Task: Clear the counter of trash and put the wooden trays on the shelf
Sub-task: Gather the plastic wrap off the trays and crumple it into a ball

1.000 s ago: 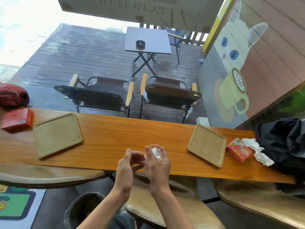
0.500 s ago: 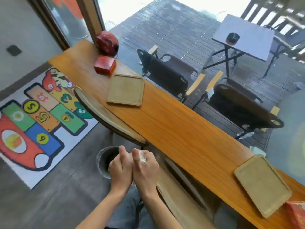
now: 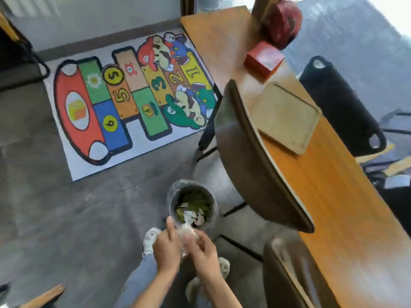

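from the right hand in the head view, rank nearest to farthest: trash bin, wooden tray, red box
From the right hand:
1. trash bin, on the floor just beyond the hand
2. wooden tray, on the counter
3. red box, farther along the counter

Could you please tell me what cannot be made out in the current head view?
- Crumpled wrapper: blurred, half hidden between the left hand and right hand; material unclear.
- Trash bin contents: too small and blurred.
- Wooden tray: near edge hidden by the chair back.
- Shelf: out of view.
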